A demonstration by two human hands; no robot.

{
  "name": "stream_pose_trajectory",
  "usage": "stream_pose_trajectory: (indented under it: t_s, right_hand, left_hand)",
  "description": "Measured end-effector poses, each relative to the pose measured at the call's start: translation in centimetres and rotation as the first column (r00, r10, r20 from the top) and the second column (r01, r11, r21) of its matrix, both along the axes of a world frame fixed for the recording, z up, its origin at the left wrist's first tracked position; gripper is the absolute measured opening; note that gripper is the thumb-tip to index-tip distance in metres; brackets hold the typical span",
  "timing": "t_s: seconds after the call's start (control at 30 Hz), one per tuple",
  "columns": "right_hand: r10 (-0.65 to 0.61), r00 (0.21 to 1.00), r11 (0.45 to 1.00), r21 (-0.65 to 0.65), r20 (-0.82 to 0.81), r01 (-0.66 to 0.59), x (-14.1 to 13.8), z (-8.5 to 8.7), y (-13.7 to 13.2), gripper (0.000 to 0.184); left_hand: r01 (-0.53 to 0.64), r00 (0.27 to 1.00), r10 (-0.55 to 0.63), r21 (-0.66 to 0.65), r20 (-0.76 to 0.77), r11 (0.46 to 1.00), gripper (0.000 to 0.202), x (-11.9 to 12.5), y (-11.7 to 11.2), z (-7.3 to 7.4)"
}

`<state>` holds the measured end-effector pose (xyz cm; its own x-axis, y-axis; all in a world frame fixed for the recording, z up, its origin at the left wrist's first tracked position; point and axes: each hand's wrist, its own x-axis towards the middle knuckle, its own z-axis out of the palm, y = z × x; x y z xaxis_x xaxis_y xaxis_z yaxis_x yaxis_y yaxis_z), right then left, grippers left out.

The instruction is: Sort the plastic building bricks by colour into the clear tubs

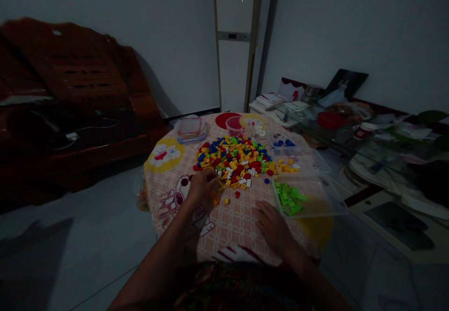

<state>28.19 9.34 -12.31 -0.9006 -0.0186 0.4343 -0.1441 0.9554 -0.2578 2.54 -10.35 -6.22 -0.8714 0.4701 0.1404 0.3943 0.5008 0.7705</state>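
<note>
A heap of small red, yellow, blue, green and white bricks (234,160) lies mid-table on a pink patterned cloth (231,217). My left hand (203,187) rests at the heap's near left edge, fingers curled over some orange and yellow bricks; what it grips is hidden. My right hand (271,224) lies flat on the cloth, fingers stretched out, holding nothing, just left of a clear tray with green bricks (291,198). Beyond that stands a clear tray with yellow bricks (300,161) and a small tub with blue bricks (282,141).
Stacked clear lids (190,129) and a red-tinted cup (234,125) stand at the table's far side. A wooden sofa (70,110) is on the left, a cluttered glass table (351,128) on the right, a tall white appliance (233,39) behind. The room is dim.
</note>
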Motion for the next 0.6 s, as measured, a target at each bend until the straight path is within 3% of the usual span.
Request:
stream_pose_trajectory:
  t_s: [0.23, 0.47, 0.6]
  right_hand:
    - [-0.079, 0.994, 0.993, -0.099, -0.076, 0.071, 0.7, -0.5, -0.7, 0.041]
    - [-0.104, 0.988, 0.984, -0.153, -0.111, 0.086, 0.3, 0.0, -1.1, 0.04]
    - [-0.102, 0.985, 0.985, -0.151, -0.137, 0.081, 0.4, -0.2, -1.1, 0.041]
  left_hand:
    - [0.049, 0.992, -0.061, -0.108, -0.109, 0.993, 0.022, 1.7, 1.7, -2.1]
    - [0.127, 0.975, -0.151, -0.152, -0.161, 0.98, 0.03, 2.1, 1.8, -1.8]
    - [0.11, 0.99, -0.113, -0.042, -0.08, 0.993, 0.032, 1.7, 1.3, -1.3]
